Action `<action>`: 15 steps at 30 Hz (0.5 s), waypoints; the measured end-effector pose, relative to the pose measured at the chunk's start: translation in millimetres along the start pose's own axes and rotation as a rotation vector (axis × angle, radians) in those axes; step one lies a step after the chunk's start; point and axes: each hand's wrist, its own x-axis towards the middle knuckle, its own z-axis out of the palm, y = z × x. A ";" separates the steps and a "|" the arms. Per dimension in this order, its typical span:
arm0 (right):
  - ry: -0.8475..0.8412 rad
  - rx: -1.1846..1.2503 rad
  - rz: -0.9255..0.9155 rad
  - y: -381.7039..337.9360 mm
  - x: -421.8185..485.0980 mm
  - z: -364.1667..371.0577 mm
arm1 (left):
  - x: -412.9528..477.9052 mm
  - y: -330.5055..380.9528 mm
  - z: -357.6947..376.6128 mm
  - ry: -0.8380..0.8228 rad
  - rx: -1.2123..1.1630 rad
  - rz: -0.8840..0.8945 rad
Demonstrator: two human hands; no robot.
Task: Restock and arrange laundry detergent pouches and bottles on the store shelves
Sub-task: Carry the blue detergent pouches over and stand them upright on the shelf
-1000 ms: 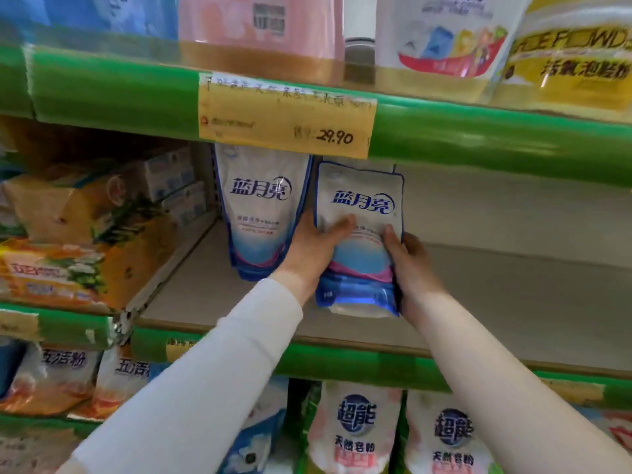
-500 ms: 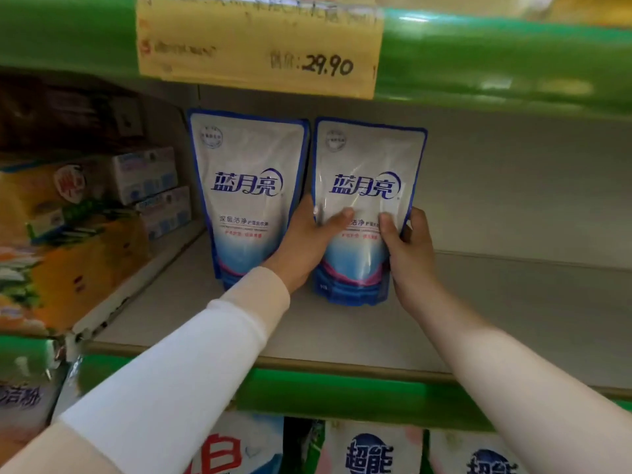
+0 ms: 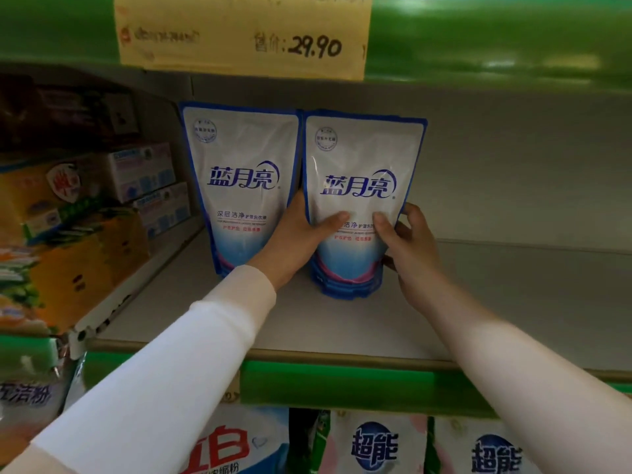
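Step in hand: seating a second detergent pouch on the shelf row

Landmark: yellow price tag (image 3: 242, 32) on the upper shelf lip, marked 29.90

- Held pouch (image 3: 362, 186): upright, below the right half of the price tag. Its blue base looks to be down on the shelf board (image 3: 513, 302).
- Left hand (image 3: 290, 241): clamped on the held pouch's left edge, thumb across the front. The fingers are hidden behind it.
- Right hand (image 3: 410, 254): clamped on the right edge, thumb on the front, fingers curled round the back.
- Neighbour pouch (image 3: 242, 172): upright below the left half of the price tag. The two top corners are just beside each other. Contact lower down can't be judged, as the left hand sits between them.
- Small cartons (image 3: 143, 172): below and left of the price tag.
- Powder bags (image 3: 372, 446): far below the price tag, on the next tier.

Judgement: placement is nearly complete, and the board below and right of the price tag has room for more stock.

Next move calls for:
- closing the pouch against its neighbour and squaring its face forward
- loosening both grips gently, since a soft pouch may slump or tip
- withdrawing the left hand without dragging either pouch
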 end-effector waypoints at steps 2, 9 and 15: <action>-0.016 -0.021 0.032 -4.0 -1.7 -2.5 | -4.3 3.6 -0.4 -0.005 0.039 -0.015; -0.211 -0.158 0.196 -7.1 -10.0 -14.4 | -20.1 3.8 -2.3 -0.076 0.165 -0.114; -0.122 -0.197 0.122 -6.1 -4.1 -8.7 | -12.1 3.9 -2.9 -0.027 0.225 -0.115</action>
